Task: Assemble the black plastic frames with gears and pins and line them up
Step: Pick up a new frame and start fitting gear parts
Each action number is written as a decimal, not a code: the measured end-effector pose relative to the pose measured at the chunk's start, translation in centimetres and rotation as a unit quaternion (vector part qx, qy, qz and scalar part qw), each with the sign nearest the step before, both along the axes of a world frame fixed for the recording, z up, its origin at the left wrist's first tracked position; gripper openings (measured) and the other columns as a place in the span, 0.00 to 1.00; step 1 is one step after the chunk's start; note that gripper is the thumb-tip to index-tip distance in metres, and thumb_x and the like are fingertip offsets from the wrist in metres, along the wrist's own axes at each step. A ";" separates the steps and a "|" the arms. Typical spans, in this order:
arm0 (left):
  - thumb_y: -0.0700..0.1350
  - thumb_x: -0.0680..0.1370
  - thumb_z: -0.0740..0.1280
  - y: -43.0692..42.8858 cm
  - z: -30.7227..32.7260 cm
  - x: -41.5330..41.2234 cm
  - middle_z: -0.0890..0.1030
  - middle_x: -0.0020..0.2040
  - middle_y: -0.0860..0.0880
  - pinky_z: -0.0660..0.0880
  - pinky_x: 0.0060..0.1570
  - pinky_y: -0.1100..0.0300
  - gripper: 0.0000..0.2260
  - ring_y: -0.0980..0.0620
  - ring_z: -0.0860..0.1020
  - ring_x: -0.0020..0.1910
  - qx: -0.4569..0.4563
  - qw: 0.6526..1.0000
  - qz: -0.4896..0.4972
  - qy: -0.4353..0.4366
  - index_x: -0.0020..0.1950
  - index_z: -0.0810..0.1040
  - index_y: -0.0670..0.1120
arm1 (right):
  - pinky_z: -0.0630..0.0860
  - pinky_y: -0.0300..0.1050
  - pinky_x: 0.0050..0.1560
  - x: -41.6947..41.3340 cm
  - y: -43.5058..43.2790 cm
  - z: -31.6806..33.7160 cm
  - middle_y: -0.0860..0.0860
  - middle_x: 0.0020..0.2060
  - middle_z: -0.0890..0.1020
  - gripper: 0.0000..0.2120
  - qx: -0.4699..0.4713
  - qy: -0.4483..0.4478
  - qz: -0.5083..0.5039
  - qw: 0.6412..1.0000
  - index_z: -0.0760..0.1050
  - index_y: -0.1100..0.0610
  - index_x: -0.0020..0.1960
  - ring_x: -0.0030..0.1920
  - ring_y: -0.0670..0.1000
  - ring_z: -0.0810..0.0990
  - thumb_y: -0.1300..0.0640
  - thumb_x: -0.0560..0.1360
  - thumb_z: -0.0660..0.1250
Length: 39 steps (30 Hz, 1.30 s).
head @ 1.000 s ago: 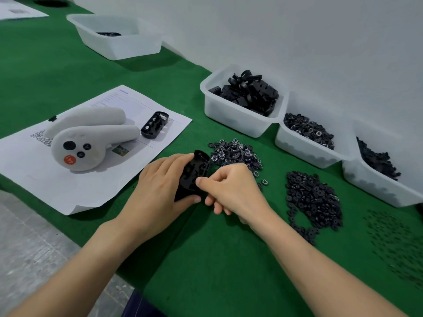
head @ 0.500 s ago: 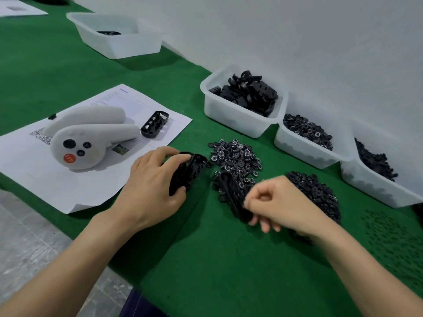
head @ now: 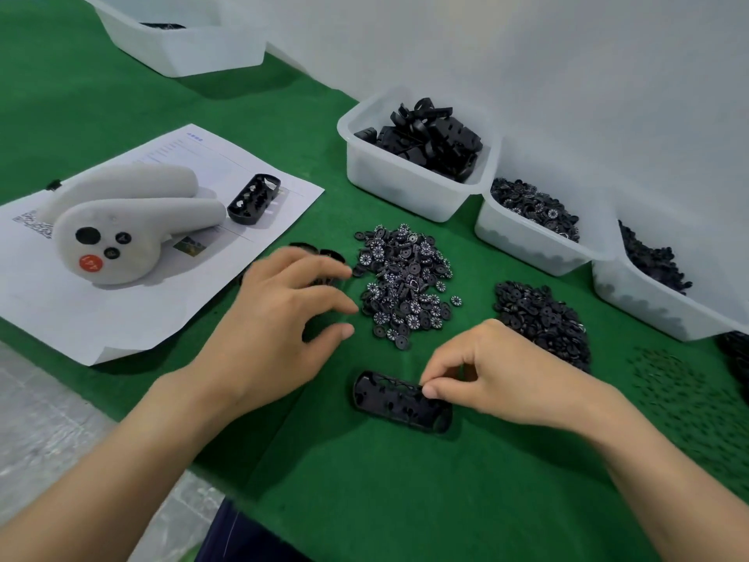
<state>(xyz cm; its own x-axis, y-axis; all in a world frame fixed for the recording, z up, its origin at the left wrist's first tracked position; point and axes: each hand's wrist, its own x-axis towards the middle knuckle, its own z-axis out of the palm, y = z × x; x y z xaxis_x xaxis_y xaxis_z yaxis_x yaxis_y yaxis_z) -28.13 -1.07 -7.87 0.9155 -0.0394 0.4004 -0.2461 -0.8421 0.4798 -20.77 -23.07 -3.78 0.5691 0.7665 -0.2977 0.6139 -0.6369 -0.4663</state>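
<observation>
A black plastic frame (head: pixel 395 399) lies flat on the green mat near me. My right hand (head: pixel 502 379) pinches its right end between thumb and forefinger. A second black frame (head: pixel 320 255) lies by the paper's edge, partly hidden behind my left hand (head: pixel 279 318). That hand hovers over it, blurred, with fingers spread and nothing held. A pile of gears with white markings (head: pixel 405 281) sits just right of my left fingers. A pile of plain black discs (head: pixel 543 322) lies beyond my right hand. Small pins (head: pixel 681 395) are scattered at the right.
Three white bins along the wall hold frames (head: pixel 417 156), gears (head: pixel 531 221) and black parts (head: pixel 656 277). A frame with gears in it (head: pixel 254 193) and a white controller (head: pixel 121 225) lie on a paper sheet (head: pixel 101 318). Another white bin (head: pixel 182 38) stands far left.
My right hand brought one frame down from the gear pile and laid it flat near me. My left hand let go of the other frame and spread its fingers.
</observation>
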 end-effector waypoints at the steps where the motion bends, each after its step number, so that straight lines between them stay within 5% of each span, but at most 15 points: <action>1: 0.46 0.70 0.72 -0.4 -0.1 -0.5 0.80 0.52 0.52 0.66 0.60 0.60 0.07 0.50 0.75 0.53 -0.024 0.999 -0.022 0.003 0.46 0.83 0.47 | 0.71 0.27 0.33 0.2 -0.1 0.0 0.40 0.34 0.82 0.04 0.007 0.009 -0.011 1.000 0.83 0.52 0.41 0.31 0.36 0.78 0.55 0.72 0.70; 5: 0.57 0.73 0.64 -1.5 -1.0 -2.6 0.78 0.50 0.57 0.67 0.58 0.67 0.14 0.59 0.74 0.52 -0.085 0.992 -0.068 0.058 0.53 0.80 0.51 | 0.71 0.30 0.27 1.4 -0.5 -0.6 0.43 0.28 0.80 0.04 0.059 -0.027 -0.127 0.990 0.81 0.54 0.39 0.23 0.44 0.78 0.57 0.73 0.70; 10: 0.69 0.67 0.61 -2.1 -1.9 -3.3 0.71 0.55 0.60 0.63 0.56 0.68 0.28 0.61 0.67 0.56 -0.049 0.987 -0.082 0.130 0.60 0.74 0.54 | 0.68 0.30 0.32 1.0 1.6 -2.4 0.44 0.28 0.78 0.05 0.067 -0.093 -0.133 0.984 0.79 0.51 0.40 0.28 0.37 0.74 0.53 0.68 0.74; 19: 0.66 0.70 0.62 -2.3 -2.1 -3.4 0.72 0.54 0.56 0.60 0.59 0.68 0.24 0.58 0.67 0.55 -0.034 0.989 -0.066 0.124 0.56 0.78 0.50 | 0.69 0.34 0.33 0.7 1.7 -2.7 0.44 0.29 0.78 0.05 0.138 -0.074 -0.158 0.975 0.79 0.53 0.40 0.27 0.41 0.72 0.60 0.67 0.73; 23: 0.65 0.70 0.59 -2.4 -2.0 -3.4 0.73 0.53 0.56 0.60 0.59 0.67 0.24 0.56 0.69 0.54 -0.036 0.989 -0.071 0.128 0.54 0.79 0.50 | 0.68 0.29 0.35 -0.8 0.8 -1.7 0.46 0.36 0.79 0.07 0.166 -0.064 -0.046 0.983 0.80 0.53 0.42 0.33 0.44 0.75 0.63 0.67 0.73; 29: 0.63 0.70 0.60 -2.4 -1.9 -3.4 0.73 0.53 0.55 0.62 0.57 0.67 0.23 0.57 0.69 0.53 -0.038 0.989 -0.072 0.125 0.54 0.79 0.49 | 0.74 0.44 0.39 -1.4 1.6 -1.4 0.48 0.39 0.78 0.07 0.122 -0.103 0.047 0.986 0.82 0.54 0.46 0.37 0.47 0.76 0.61 0.68 0.73; 33: 0.63 0.70 0.63 -2.4 -2.0 -3.4 0.74 0.53 0.56 0.61 0.58 0.69 0.22 0.57 0.69 0.54 -0.045 0.989 -0.072 0.125 0.54 0.78 0.49 | 0.69 0.30 0.35 -0.2 1.1 -0.8 0.47 0.34 0.79 0.06 0.169 -0.079 -0.012 0.982 0.80 0.55 0.43 0.34 0.48 0.76 0.64 0.68 0.73; 39: 0.60 0.68 0.66 -2.4 -2.0 -3.3 0.74 0.54 0.57 0.61 0.60 0.67 0.20 0.57 0.70 0.55 -0.050 0.989 -0.073 0.117 0.54 0.77 0.52 | 0.69 0.30 0.33 0.4 -0.3 -1.4 0.43 0.34 0.77 0.09 0.077 -0.072 -0.059 0.993 0.79 0.49 0.41 0.31 0.45 0.74 0.63 0.68 0.73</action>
